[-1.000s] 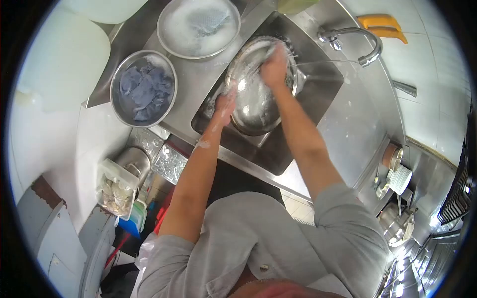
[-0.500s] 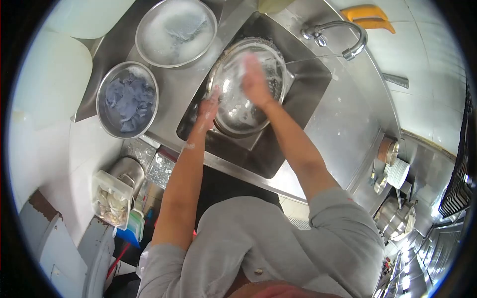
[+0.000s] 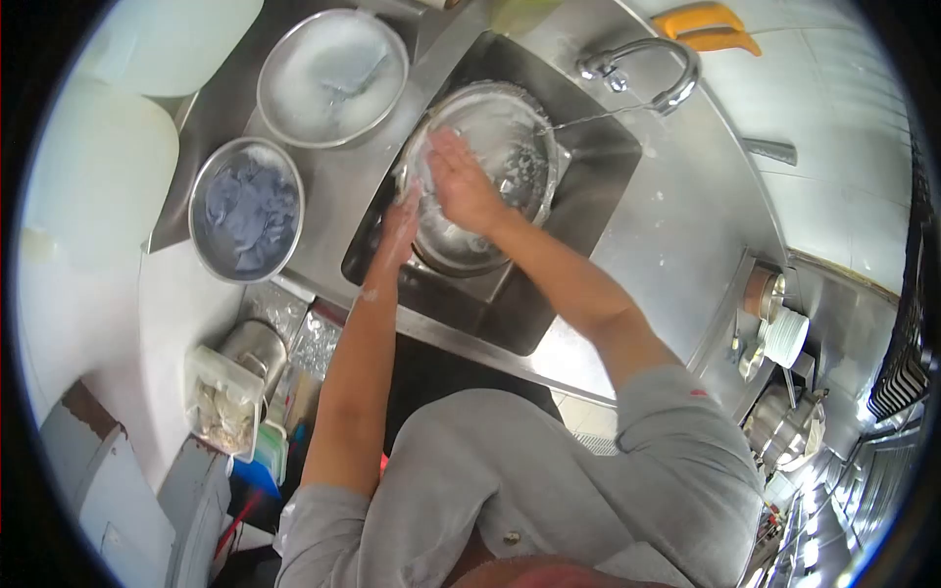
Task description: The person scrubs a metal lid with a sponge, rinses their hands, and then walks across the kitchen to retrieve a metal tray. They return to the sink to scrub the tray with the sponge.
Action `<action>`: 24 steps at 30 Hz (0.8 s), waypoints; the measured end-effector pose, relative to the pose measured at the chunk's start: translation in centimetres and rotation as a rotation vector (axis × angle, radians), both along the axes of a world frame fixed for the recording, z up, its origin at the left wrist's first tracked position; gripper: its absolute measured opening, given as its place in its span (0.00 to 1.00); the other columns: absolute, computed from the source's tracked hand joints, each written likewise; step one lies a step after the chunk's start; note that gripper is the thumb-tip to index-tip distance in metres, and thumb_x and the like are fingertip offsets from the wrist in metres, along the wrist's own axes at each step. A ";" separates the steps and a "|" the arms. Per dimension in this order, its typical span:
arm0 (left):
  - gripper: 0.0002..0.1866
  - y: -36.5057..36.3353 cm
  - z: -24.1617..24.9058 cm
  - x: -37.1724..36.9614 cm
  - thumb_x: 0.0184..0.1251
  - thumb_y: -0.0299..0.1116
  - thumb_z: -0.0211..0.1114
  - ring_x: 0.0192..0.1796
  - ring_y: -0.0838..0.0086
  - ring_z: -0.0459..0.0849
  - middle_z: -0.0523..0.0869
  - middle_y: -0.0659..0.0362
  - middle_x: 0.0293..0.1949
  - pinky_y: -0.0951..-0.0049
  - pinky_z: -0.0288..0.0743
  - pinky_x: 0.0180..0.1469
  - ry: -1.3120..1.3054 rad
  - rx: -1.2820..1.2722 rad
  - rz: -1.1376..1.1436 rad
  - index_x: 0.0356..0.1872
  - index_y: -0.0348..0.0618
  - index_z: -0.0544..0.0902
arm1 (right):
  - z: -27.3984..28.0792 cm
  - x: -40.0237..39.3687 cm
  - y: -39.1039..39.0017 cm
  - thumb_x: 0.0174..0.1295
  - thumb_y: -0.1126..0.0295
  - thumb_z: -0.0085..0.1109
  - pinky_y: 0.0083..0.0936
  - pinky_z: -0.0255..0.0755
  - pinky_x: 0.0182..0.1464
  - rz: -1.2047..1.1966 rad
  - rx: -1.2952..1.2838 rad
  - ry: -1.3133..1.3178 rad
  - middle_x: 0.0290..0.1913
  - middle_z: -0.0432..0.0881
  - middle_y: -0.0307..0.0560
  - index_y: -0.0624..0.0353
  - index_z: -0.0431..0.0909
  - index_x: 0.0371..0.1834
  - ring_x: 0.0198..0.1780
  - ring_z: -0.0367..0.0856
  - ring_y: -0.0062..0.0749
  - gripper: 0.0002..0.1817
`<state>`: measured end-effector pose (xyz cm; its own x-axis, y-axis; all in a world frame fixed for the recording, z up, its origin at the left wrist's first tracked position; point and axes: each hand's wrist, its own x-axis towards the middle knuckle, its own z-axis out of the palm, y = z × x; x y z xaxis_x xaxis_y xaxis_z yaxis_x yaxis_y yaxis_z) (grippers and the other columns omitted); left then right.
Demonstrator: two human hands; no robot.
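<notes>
A large round metal bowl (image 3: pixel 490 211) rests tilted in the sink (image 3: pixel 578 216), its surface wet and streaked with suds. My left hand (image 3: pixel 400 223) grips the bowl's left rim, with part of the fingers hidden at the edge. Across the bowl's soapy surface lies my right hand (image 3: pixel 461 186), fingers stretched out flat and touching the metal. I see nothing in that palm, though its underside is hidden. From the curved faucet (image 3: pixel 676 93), a thin stream of water runs onto the bowl's right side.
Left of the sink stand a metal basin of foamy water (image 3: pixel 294 118) and a smaller bowl with a grey-blue cloth (image 3: pixel 250 211). Orange-handled tools (image 3: pixel 706 27) are at the back right. Stacked white plates (image 3: pixel 784 338) sit far right. A plastic tub (image 3: pixel 223 402) is low on the left.
My right hand has swept left and toward me over the bowl, nearer my left hand. The left hand keeps its place on the rim. The whole view has shifted slightly.
</notes>
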<state>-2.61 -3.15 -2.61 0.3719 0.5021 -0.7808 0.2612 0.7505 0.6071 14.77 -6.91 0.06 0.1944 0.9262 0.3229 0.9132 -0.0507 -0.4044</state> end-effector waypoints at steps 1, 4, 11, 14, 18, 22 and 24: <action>0.49 -0.5 0.8 -0.3 0.61 0.70 0.61 0.59 0.65 0.77 0.79 0.50 0.61 0.64 0.69 0.62 0.055 -0.011 -0.011 0.68 0.32 0.71 | -0.5 1.4 -0.2 0.61 0.78 0.51 0.47 0.56 0.75 -0.048 0.044 0.012 0.66 0.69 0.71 0.73 0.74 0.59 0.71 0.64 0.62 0.22; 0.51 0.4 1.8 0.4 0.62 0.70 0.60 0.63 0.62 0.75 0.75 0.48 0.66 0.61 0.66 0.66 0.134 -0.005 -0.036 0.70 0.31 0.68 | -0.5 4.1 1.5 0.62 0.77 0.50 0.49 0.59 0.72 -0.262 0.119 0.110 0.64 0.71 0.71 0.72 0.75 0.57 0.68 0.68 0.61 0.19; 0.55 0.2 2.5 0.1 0.60 0.79 0.52 0.65 0.63 0.73 0.75 0.47 0.65 0.62 0.64 0.68 0.029 -0.067 0.033 0.68 0.31 0.71 | 1.6 -7.4 -3.8 0.56 0.79 0.58 0.51 0.64 0.69 0.073 0.183 0.121 0.55 0.78 0.62 0.67 0.80 0.47 0.62 0.75 0.57 0.15; 0.59 1.1 0.6 0.2 0.59 0.81 0.47 0.67 0.62 0.71 0.72 0.46 0.68 0.62 0.63 0.69 -0.012 -0.043 0.020 0.71 0.29 0.66 | 0.3 -4.1 -3.3 0.52 0.80 0.57 0.51 0.66 0.67 0.220 0.176 0.082 0.53 0.79 0.60 0.67 0.79 0.47 0.60 0.76 0.55 0.16; 0.61 -0.3 0.8 0.4 0.58 0.83 0.44 0.66 0.61 0.72 0.73 0.45 0.67 0.62 0.63 0.69 0.084 0.037 0.081 0.70 0.27 0.66 | 1.7 -2.4 1.5 0.49 0.80 0.56 0.51 0.69 0.62 -0.243 0.027 0.207 0.49 0.78 0.65 0.68 0.76 0.44 0.53 0.77 0.63 0.16; 0.63 1.0 -2.0 0.2 0.55 0.84 0.45 0.65 0.61 0.74 0.76 0.44 0.64 0.62 0.66 0.66 0.153 -0.070 -0.021 0.67 0.25 0.70 | 1.1 -4.2 -0.6 0.54 0.76 0.60 0.48 0.71 0.58 0.179 0.264 0.016 0.46 0.78 0.65 0.64 0.77 0.37 0.51 0.76 0.61 0.08; 0.62 0.8 1.1 0.6 0.56 0.84 0.45 0.67 0.61 0.73 0.75 0.43 0.66 0.63 0.64 0.68 0.208 -0.028 -0.006 0.67 0.24 0.69 | 0.5 -1.7 0.1 0.55 0.73 0.64 0.46 0.71 0.60 0.232 0.247 0.032 0.50 0.77 0.63 0.64 0.80 0.38 0.55 0.76 0.58 0.09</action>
<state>-2.01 -2.35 -1.51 0.2040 0.4776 -0.8546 0.3839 0.7640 0.5186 13.05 -6.83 0.57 0.0015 0.8417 0.5399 0.8756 0.2596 -0.4072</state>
